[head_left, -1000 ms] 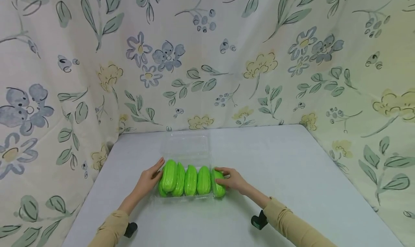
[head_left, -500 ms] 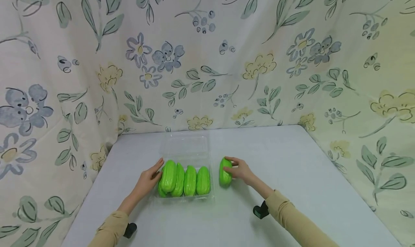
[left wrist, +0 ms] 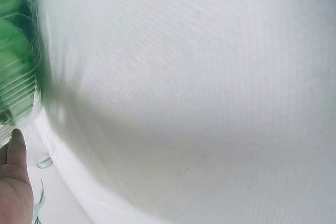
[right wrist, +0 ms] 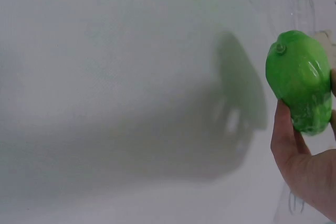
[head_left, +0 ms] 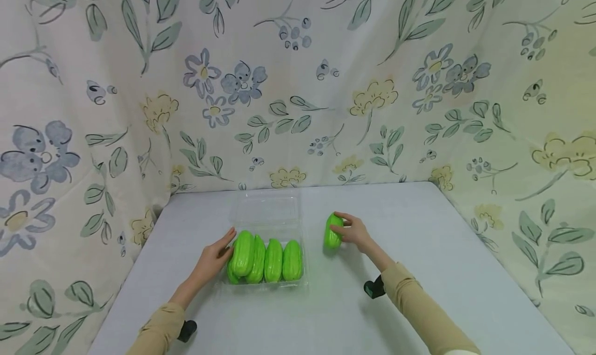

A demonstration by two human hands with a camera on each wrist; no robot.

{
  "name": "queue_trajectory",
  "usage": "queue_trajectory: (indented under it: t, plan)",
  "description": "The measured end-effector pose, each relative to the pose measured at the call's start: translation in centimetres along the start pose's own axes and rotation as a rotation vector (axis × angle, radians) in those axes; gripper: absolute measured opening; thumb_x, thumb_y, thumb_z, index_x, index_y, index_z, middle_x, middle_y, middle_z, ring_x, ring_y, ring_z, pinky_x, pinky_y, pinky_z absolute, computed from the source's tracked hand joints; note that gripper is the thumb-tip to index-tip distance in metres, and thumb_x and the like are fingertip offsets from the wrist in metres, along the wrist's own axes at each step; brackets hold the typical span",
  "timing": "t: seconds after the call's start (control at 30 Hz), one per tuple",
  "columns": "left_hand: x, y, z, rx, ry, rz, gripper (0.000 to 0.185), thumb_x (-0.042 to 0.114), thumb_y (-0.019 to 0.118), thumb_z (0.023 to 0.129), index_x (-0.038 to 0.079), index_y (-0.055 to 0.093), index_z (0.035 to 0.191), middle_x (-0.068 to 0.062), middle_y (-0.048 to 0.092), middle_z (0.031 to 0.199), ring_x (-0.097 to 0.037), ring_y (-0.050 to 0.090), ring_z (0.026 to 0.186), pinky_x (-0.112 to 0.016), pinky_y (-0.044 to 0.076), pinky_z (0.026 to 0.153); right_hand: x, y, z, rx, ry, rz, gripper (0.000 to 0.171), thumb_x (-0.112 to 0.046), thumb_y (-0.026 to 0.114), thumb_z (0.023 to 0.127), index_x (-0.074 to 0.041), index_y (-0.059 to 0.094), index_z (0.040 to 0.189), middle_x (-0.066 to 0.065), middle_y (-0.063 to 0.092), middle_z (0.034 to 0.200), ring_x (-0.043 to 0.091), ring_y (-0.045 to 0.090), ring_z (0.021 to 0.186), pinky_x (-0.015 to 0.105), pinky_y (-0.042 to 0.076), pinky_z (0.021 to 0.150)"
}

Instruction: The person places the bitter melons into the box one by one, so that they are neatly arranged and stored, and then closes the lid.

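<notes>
A clear plastic tray (head_left: 267, 210) lies on the white table with several ridged green gourds (head_left: 265, 259) packed in its near half. My left hand (head_left: 215, 255) rests with straight fingers against the leftmost gourd and the tray's left side; its wrist view shows a fingertip (left wrist: 17, 145) beside the tray wall (left wrist: 31, 82). My right hand (head_left: 355, 231) grips one more green gourd (head_left: 332, 231) to the right of the tray, just above the table. In the right wrist view that gourd (right wrist: 299, 80) sits between thumb and fingers, its shadow on the table.
The white table (head_left: 419, 251) is enclosed at the back and both sides by floral fabric walls (head_left: 298, 86). The tray's far half holds nothing. Black wrist camera mounts (head_left: 374, 289) show under both beige sleeves.
My right hand has pulled the rightmost gourd out of the tray and carried it right and away from me. The left hand and the tray have stayed in place.
</notes>
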State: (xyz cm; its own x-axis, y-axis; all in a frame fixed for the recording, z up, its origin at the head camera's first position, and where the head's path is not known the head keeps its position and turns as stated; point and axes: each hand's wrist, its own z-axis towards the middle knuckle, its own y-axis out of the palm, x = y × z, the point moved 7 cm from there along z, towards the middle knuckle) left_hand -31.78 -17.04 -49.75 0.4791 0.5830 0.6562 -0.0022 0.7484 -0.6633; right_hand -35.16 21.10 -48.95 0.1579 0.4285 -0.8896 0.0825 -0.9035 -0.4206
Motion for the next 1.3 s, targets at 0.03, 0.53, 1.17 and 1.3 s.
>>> queue_trajectory:
  t: [0.03, 0.53, 1.17, 1.3]
  plan:
    - [0.0, 0.0, 0.0, 0.001, 0.002, 0.002, 0.047, -0.001, 0.057, 0.092, -0.005, 0.044, 0.137, -0.020, 0.039, 0.146, -0.037, 0.046, 0.127, -0.042, 0.052, 0.093, 0.0, -0.1, 0.1, 0.000, 0.004, 0.005, 0.055, -0.022, 0.064, 0.091, -0.010, 0.045, 0.141, 0.028, 0.047, 0.132, 0.034, 0.055, 0.112, 0.040, 0.060, 0.084]
    - [0.2, 0.0, 0.0, 0.009, 0.013, 0.005, 0.047, -0.002, 0.057, 0.091, -0.006, 0.044, 0.137, -0.021, 0.040, 0.145, -0.038, 0.045, 0.127, -0.043, 0.051, 0.093, -0.4, -0.7, 0.3, -0.004, -0.001, 0.043, 0.055, -0.021, 0.064, 0.092, -0.009, 0.044, 0.142, 0.028, 0.043, 0.137, 0.037, 0.050, 0.120, 0.040, 0.059, 0.087]
    - [0.2, 0.0, -0.1, 0.006, 0.004, -0.045, 0.048, -0.001, 0.056, 0.092, -0.006, 0.042, 0.138, -0.022, 0.039, 0.146, -0.037, 0.045, 0.128, -0.042, 0.051, 0.094, -3.4, 2.3, -2.3, -0.119, -0.087, 0.171, 0.054, -0.022, 0.067, 0.089, -0.011, 0.048, 0.139, 0.023, 0.048, 0.130, 0.027, 0.054, 0.111, 0.042, 0.058, 0.088]
    - [0.1, 0.0, -0.1, 0.004, -0.012, -0.068, 0.047, 0.001, 0.056, 0.093, -0.006, 0.042, 0.138, -0.021, 0.038, 0.147, -0.038, 0.044, 0.128, -0.043, 0.050, 0.096, -3.7, 3.1, -2.7, -0.122, -0.084, 0.184, 0.053, -0.022, 0.068, 0.088, -0.013, 0.050, 0.138, 0.021, 0.051, 0.126, 0.025, 0.056, 0.107, 0.042, 0.059, 0.086]
